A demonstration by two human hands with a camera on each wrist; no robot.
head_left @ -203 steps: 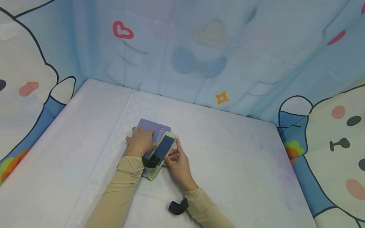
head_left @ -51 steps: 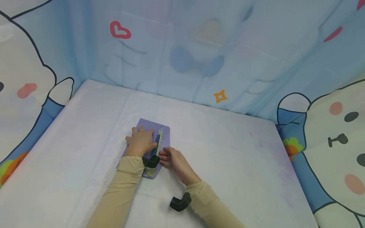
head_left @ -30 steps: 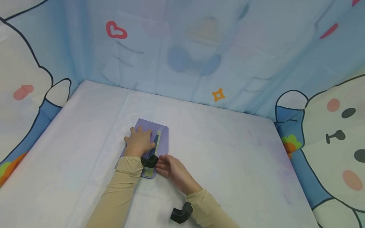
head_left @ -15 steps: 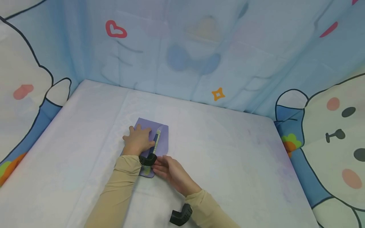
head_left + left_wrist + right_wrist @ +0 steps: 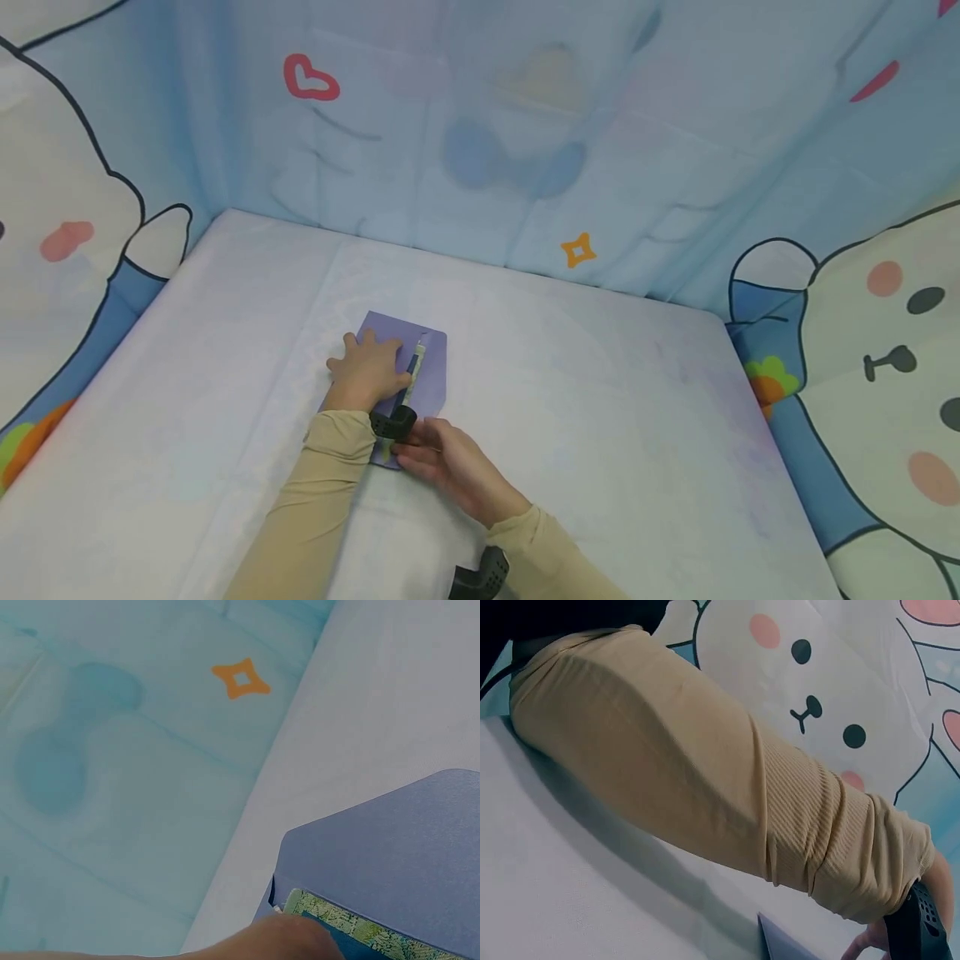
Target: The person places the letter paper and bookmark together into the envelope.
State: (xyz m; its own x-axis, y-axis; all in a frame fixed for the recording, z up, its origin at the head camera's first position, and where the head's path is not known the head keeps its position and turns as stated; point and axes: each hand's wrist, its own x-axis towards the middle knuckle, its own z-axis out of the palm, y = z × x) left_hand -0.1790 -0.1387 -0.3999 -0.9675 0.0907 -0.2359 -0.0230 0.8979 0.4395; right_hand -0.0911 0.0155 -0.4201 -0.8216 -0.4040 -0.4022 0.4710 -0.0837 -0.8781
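Observation:
A purple envelope (image 5: pixel 430 379) lies on the table in the head view, its flap spread out on the right side. A card with a dark blue panel and pale green patterned border (image 5: pixel 413 367) shows as a narrow strip at the envelope's opening. My left hand (image 5: pixel 365 372) rests on the envelope with its fingers spread, thumb near the card. My right hand (image 5: pixel 453 471) is at the near right corner, fingertips by the card's near end; the left wrist camera partly hides them. In the left wrist view the envelope flap (image 5: pixel 382 855) stands beside the card's green border (image 5: pixel 367 930).
The envelope sits left of the middle of the white table (image 5: pixel 585 417). A blue cartoon curtain (image 5: pixel 420 167) stands along the back and sides. A black wrist camera (image 5: pixel 480 577) hangs from the right sleeve, near the front edge.
The card, earlier lying widely exposed over the envelope's right side, is now mostly inside it. My right hand has slid down toward the near end. The left hand has stayed on the envelope.

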